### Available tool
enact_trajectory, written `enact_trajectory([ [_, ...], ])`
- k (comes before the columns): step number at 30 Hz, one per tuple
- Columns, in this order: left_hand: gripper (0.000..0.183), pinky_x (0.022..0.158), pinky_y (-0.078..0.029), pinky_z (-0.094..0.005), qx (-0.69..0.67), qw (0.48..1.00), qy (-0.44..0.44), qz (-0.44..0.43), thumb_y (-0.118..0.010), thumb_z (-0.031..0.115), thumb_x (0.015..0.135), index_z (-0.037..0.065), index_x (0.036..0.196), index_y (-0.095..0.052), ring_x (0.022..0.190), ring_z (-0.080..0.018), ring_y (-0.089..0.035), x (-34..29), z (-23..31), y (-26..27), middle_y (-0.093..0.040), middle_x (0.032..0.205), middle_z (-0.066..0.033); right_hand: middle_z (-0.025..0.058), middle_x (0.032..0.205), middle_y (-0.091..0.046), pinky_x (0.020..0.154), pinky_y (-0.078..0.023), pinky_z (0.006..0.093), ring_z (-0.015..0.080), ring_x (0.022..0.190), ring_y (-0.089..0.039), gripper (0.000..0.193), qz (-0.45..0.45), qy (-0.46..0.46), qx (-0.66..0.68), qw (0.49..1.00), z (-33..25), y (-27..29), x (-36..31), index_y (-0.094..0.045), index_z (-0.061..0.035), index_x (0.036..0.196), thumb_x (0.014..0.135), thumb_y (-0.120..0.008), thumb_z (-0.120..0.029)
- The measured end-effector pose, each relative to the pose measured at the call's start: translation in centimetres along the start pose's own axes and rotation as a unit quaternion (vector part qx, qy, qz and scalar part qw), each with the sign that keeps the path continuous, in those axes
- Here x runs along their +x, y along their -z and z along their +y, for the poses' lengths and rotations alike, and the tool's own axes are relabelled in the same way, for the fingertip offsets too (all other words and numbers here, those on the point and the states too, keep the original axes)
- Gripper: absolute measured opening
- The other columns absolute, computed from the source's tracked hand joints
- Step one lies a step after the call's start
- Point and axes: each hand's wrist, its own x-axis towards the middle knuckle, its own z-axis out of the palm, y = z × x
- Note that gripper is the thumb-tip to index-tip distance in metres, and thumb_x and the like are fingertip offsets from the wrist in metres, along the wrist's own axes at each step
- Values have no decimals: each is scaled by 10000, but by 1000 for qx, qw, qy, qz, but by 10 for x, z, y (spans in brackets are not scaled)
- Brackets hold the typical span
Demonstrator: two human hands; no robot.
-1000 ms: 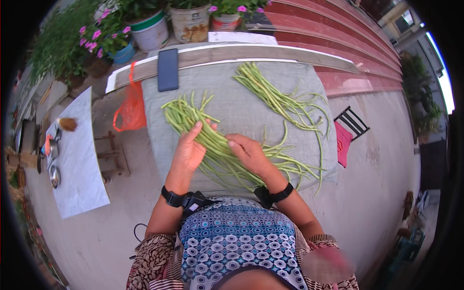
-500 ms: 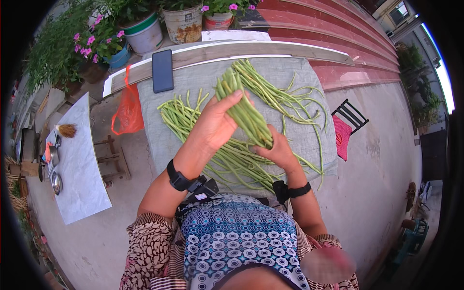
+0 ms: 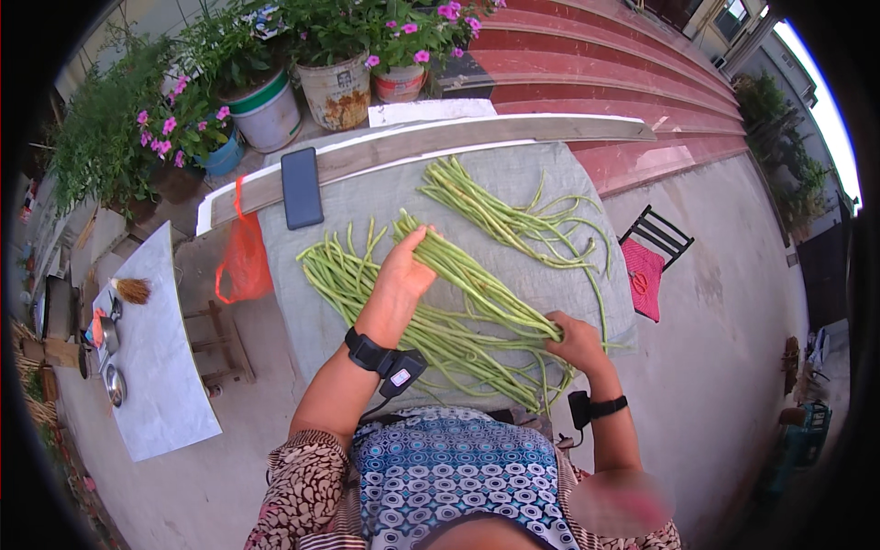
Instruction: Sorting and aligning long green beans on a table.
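A bundle of long green beans (image 3: 481, 284) stretches between my two hands, slanting down to the right. My left hand (image 3: 410, 266) is wrapped round its upper left end, and my right hand (image 3: 577, 342) grips the lower right part, with loose tips hanging past it. Under the bundle spreads a larger pile of long beans (image 3: 344, 272) on the cloth-covered table (image 3: 367, 197). A second, separate bunch of long beans (image 3: 490, 209) lies farther back, its thin ends fanning right. Each of my wrists wears a black strap with a small device.
A dark phone (image 3: 302, 189) lies at the table's back left, beside a hanging orange plastic bag (image 3: 246, 252). A long board (image 3: 412, 137) runs behind. Left stands a pale table (image 3: 156, 367) with a brush (image 3: 133, 291). A stool with a pink cover (image 3: 643, 275) stands right; red steps (image 3: 596, 82) rise behind.
My hands have moved apart, and the bundle now lies stretched lower over the pile. My right hand has moved right and down. The whole view has shifted slightly.
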Motion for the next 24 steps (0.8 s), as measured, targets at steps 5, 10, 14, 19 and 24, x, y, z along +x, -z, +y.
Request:
enact_trajectory([
  [5,123,866,-450,-464,-10,999,27,-42,-542,108,892,29,986,-544,894,-246,-571,35,-2,-14,-579,922,-81,81,762,-624,661,-465,396,279,725,-614,276,134,34,-83,987,-2,56,3,-599,-145,936,663,-627,-127],
  [10,136,894,-443,-472,-40,996,6,-79,-527,109,895,23,999,-544,923,-251,-573,72,3,-37,-582,938,-95,35,750,-581,887,-367,407,227,804,-566,307,295,48,-180,937,-46,117,19,-609,-148,926,638,-633,-45],
  [14,200,905,-443,-466,-4,999,-29,-40,-525,109,887,-10,1047,-538,948,-282,-573,122,6,-25,-589,1014,-130,59,1021,-569,1013,-266,513,246,1021,-515,608,229,30,-239,943,-24,77,51,-508,-168,1178,611,-724,-127],
  [19,260,904,-447,-445,22,997,-74,3,-515,138,886,-36,1078,-542,956,-308,-575,134,9,-20,-600,1044,-157,119,1241,-465,1000,-281,484,303,1185,-402,641,142,97,-118,978,-25,-19,50,-505,-144,1211,621,-745,-213],
  [24,324,905,-446,-440,316,946,-56,57,-482,224,906,-36,1093,-533,980,-311,-573,111,12,-44,-600,1037,-168,126,1210,-490,951,-339,432,311,1163,-419,520,149,116,-34,981,-47,-69,31,-542,-102,1162,666,-693,-146],
])
